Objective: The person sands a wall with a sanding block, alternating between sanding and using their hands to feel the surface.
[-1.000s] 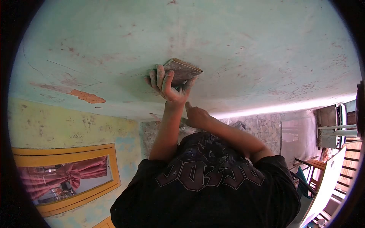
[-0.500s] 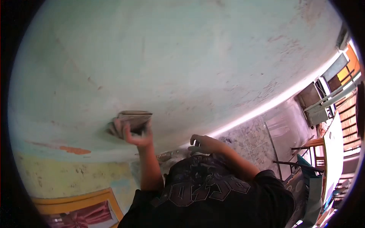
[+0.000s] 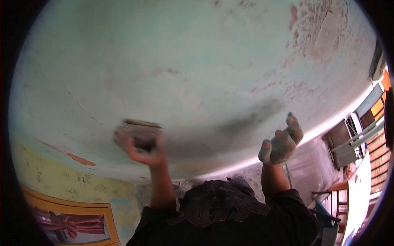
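A pale green wall [image 3: 176, 82] with worn, peeling patches fills most of the view. My left hand [image 3: 141, 153], smeared by motion, grips a flat, brownish-grey sanding block [image 3: 141, 128] with fingers and thumb around its sides. The block lies against the lower left part of the wall. Off to the right, my right hand [image 3: 282, 143] is raised near the wall with fingers apart and nothing in it. Pale dust coats its fingers, and a dark shadow falls on the wall beside it.
At lower left, a yellow-framed opening [image 3: 108, 221] with a tied reddish curtain [image 3: 74, 225] is set in a yellow wall [image 3: 82, 180]. To the right stand a white-topped table [image 3: 359, 188] and a wooden chair [image 3: 338, 188]. A barred window [image 3: 379, 158] lies beyond them.
My right hand has risen from near my chest out to the right, fingers spreading. My left hand still holds the sanding block at the wall. The view has tilted and shifted.
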{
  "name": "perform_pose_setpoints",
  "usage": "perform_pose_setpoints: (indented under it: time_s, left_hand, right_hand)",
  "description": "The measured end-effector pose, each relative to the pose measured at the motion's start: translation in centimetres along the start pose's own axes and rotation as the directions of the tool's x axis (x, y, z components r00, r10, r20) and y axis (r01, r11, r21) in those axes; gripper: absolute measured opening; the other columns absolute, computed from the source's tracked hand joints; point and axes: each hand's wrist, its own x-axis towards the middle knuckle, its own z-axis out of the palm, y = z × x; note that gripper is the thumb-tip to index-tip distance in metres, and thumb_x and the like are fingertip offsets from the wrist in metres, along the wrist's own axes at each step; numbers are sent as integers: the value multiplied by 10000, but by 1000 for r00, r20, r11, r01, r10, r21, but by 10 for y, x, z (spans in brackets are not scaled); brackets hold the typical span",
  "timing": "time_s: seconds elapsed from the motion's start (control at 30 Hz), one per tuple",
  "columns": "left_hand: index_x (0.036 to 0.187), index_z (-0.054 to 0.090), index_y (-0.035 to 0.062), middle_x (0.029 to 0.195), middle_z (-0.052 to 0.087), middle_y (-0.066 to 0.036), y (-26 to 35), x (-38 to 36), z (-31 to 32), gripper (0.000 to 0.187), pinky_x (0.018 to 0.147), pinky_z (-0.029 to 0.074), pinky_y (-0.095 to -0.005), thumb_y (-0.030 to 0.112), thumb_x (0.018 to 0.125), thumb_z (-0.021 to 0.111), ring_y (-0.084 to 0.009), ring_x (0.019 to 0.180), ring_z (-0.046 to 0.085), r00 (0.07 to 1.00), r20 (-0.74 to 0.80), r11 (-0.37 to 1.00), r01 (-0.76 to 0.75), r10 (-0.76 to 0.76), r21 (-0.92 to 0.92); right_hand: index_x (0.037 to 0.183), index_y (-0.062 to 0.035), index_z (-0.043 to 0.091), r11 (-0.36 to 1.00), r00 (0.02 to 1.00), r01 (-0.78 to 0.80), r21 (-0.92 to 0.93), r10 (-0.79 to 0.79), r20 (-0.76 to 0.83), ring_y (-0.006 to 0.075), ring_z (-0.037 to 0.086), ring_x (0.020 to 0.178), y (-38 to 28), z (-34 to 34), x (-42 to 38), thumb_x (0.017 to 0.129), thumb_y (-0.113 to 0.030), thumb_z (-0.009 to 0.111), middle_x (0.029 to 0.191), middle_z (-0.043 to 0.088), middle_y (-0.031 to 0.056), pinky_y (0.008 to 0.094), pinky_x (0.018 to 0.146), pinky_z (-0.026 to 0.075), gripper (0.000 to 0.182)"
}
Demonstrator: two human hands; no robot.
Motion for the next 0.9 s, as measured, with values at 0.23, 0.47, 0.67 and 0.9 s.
perform_pose_setpoints:
  time_s: [0.23,0.47,0.67,0.9]
  left_hand:
    - [1263,300,-4,1346,386,-253,32,25,20,752,1088,241,-531,397,788,724,-418,1279,369,971,-128,973,182,-200,-143]
    - [1306,279,-19,1379,352,-264,66,-16,39,803,1073,252,-557,476,809,670,-415,1294,355,999,-17,1000,-28,28,15]
    - [1303,297,-46,1367,358,-281,99,46,51,785,1073,287,-533,511,846,608,-419,1282,370,948,-213,972,228,-236,-60]
    - [1314,284,3,1367,373,-276,112,21,64,861,1082,171,-605,495,757,719,-412,1308,343,998,-32,995,-61,58,-80]
  right_hand:
    - [1234,-29,443,998,988,-63,-25,59,-146,413,302,1319,57,-15,-14,908,-238,523,1382,286,272,566,1086,237,396]
    - [1335,-60,388,985,997,-51,-166,42,-59,448,249,1341,97,-13,-18,896,-304,533,1425,247,325,583,1081,185,523]
    - [1367,-110,356,981,1000,-14,-194,19,23,473,212,1351,100,-16,-24,887,-378,523,1409,277,336,621,1075,128,574]
    - [1376,-67,372,986,998,19,-165,-9,61,484,214,1349,105,-24,-25,905,-351,492,1422,239,362,620,1072,126,563]
